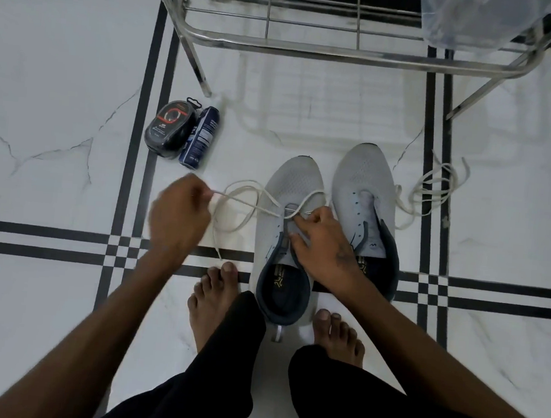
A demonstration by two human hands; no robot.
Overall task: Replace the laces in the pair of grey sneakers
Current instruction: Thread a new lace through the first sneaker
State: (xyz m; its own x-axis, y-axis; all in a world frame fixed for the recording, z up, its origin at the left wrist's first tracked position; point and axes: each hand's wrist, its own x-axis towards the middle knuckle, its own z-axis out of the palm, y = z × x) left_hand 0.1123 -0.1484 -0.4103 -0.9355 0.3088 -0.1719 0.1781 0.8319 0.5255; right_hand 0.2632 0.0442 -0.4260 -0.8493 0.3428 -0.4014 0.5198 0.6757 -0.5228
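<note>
Currently, from my remote view: left hand (180, 214) blurred, fingers curled, pinching one end of the white lace (251, 203) out to its side. Lace runs from it through the front eyelets of the left grey sneaker (287, 230), which sits on the tiled floor (55, 156). Right hand (325, 246) rests on that sneaker's tongue; fingertips pinch lace at the eyelets. Right grey sneaker (365, 196) just beyond the right hand, unlaced. Second loose lace (430, 189) lies further right. Polish tin (171, 129) and spray can (200, 139) ahead of the left hand.
</note>
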